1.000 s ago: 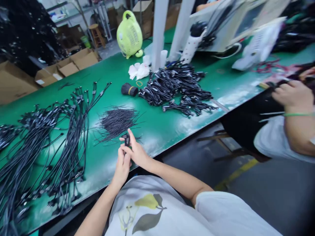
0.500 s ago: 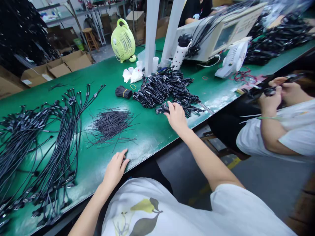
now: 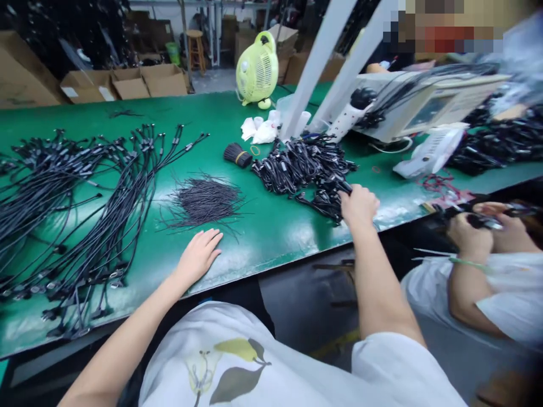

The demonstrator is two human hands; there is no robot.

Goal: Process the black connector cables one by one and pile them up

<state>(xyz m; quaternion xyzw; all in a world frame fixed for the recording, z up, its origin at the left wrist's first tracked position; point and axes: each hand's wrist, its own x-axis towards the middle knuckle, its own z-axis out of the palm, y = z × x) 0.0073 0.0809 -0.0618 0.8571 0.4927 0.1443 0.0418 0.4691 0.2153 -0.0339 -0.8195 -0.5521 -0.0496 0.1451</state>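
Head view: right hand [image 3: 360, 206] meets the edge of the cables [image 3: 292, 167], right of centre; fingers partly curled, hold unclear. Left hand [image 3: 199, 254] lies empty, fingers extended, below the wires [image 3: 207, 199]. Grip cleanly; avoid dragging neighbouring cables. Green desk [image 3: 271, 243] spans the frame; fan [image 3: 257, 73] upper centre, cartons [image 3: 163, 81] upper left.

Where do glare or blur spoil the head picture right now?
Head view: glare whitens the table beside the right hand; head view: the cable pile blends into dark clumps, and the white fan looks soft; head view: pixelated blocks cover part of the upper right.
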